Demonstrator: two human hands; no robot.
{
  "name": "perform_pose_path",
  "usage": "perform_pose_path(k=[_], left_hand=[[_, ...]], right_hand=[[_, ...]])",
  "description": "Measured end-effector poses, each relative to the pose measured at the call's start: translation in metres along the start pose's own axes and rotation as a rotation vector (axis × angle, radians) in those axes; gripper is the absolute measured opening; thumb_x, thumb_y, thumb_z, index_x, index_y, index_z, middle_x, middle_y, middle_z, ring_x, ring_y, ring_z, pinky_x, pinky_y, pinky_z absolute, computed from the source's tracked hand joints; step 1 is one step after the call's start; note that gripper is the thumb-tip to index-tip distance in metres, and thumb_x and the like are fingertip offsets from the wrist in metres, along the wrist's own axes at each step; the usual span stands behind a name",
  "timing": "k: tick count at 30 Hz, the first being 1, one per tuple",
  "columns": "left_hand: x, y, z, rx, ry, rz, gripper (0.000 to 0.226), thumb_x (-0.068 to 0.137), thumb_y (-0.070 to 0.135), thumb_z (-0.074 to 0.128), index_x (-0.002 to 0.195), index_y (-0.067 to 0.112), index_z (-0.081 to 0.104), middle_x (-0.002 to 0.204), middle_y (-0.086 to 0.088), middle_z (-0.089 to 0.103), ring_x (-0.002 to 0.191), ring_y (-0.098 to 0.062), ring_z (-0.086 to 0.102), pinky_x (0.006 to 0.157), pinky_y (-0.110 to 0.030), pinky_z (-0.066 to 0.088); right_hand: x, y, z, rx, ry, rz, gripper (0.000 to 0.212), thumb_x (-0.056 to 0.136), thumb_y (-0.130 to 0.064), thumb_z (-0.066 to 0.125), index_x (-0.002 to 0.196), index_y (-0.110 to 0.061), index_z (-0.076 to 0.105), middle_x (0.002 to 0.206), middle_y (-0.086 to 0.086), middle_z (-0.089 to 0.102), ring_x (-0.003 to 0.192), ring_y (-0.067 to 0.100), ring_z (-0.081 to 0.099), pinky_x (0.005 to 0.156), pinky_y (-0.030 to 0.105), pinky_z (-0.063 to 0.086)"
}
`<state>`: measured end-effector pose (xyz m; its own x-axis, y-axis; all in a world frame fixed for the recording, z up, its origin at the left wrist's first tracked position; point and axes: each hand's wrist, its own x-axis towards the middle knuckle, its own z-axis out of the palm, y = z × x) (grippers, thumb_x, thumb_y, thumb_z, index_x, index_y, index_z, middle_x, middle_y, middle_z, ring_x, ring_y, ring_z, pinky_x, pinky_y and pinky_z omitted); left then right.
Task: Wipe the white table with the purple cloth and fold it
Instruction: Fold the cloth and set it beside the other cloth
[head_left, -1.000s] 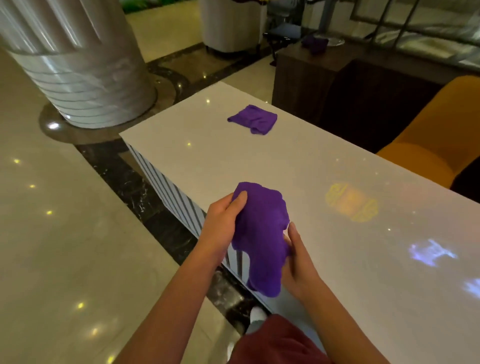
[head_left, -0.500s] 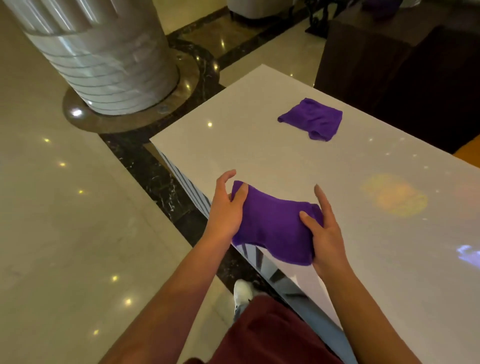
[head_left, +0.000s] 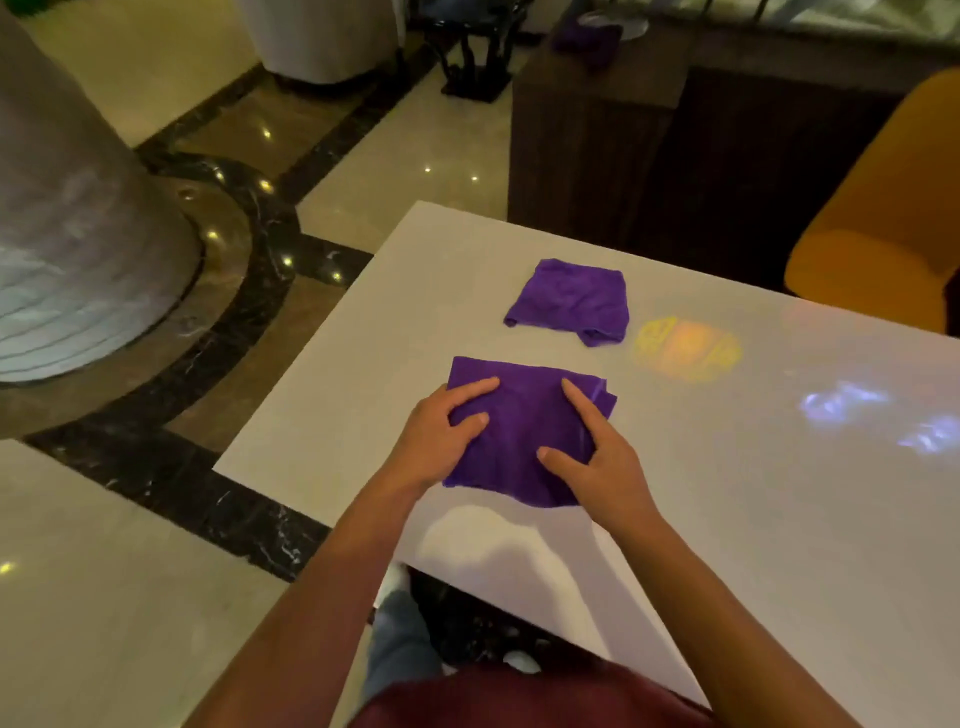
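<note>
A folded purple cloth (head_left: 524, 431) of soft fabric lies flat on the smooth white table (head_left: 727, 493), near the table's left end. Both hands rest on top of it. The left hand (head_left: 441, 431) lies on the left part of the cloth, palm down, with the fingers spread and stretched toward the far edge. The right hand (head_left: 597, 452) lies on the right part, also open and flat, with the thumb pointing to the left across the fabric. Neither hand pinches the cloth; they only press it against the table. A second folded purple cloth (head_left: 571, 301) lies further away on the same table, apart from the first one. An orange chair (head_left: 883, 223) stands beyond the far edge.
</note>
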<state>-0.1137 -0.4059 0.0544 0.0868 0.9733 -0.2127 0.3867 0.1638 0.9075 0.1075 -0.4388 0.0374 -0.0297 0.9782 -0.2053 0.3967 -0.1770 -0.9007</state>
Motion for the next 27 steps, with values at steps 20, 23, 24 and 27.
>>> perform_pose_path(k=[20, 23, 24, 27], left_hand=[[0.339, -0.042, -0.150, 0.634, -0.204, 0.151, 0.088, 0.098, 0.029, 0.071, 0.166, 0.030, 0.015, 0.158, -0.017, 0.032, 0.139, -0.037, 0.048, 0.110, -0.046, 0.045], [0.376, -0.056, -0.143, 0.686, -0.247, 0.128, 0.088, 0.098, 0.030, 0.071, 0.166, 0.031, 0.014, 0.159, -0.016, 0.032, 0.138, -0.037, 0.049, 0.110, -0.045, 0.046], [0.386, -0.062, -0.139, 0.700, -0.260, 0.120, 0.088, 0.099, 0.030, 0.070, 0.166, 0.032, 0.013, 0.159, -0.015, 0.032, 0.138, -0.036, 0.050, 0.110, -0.045, 0.047], [0.408, -0.080, -0.130, 0.748, -0.279, 0.112, 0.087, 0.099, 0.033, 0.070, 0.165, 0.033, 0.013, 0.158, -0.014, 0.032, 0.134, -0.034, 0.053, 0.108, -0.044, 0.049]], right_hand=[[0.326, -0.083, 0.132, -0.727, 0.174, 0.210, 0.094, 0.104, -0.024, 0.067, 0.170, -0.028, 0.001, 0.147, 0.014, 0.054, 0.121, 0.028, 0.063, 0.091, 0.040, 0.060], [0.359, -0.072, 0.131, -0.807, 0.107, 0.255, 0.096, 0.102, -0.026, 0.069, 0.170, -0.026, 0.000, 0.148, 0.017, 0.052, 0.126, 0.032, 0.060, 0.092, 0.043, 0.059], [0.368, -0.066, 0.130, -0.816, 0.081, 0.269, 0.097, 0.102, -0.026, 0.070, 0.170, -0.026, 0.000, 0.151, 0.018, 0.049, 0.129, 0.033, 0.058, 0.094, 0.044, 0.059], [0.387, -0.052, 0.127, -0.836, 0.002, 0.277, 0.097, 0.101, -0.028, 0.071, 0.170, -0.028, 0.003, 0.165, 0.015, 0.037, 0.141, 0.034, 0.051, 0.106, 0.046, 0.055]])
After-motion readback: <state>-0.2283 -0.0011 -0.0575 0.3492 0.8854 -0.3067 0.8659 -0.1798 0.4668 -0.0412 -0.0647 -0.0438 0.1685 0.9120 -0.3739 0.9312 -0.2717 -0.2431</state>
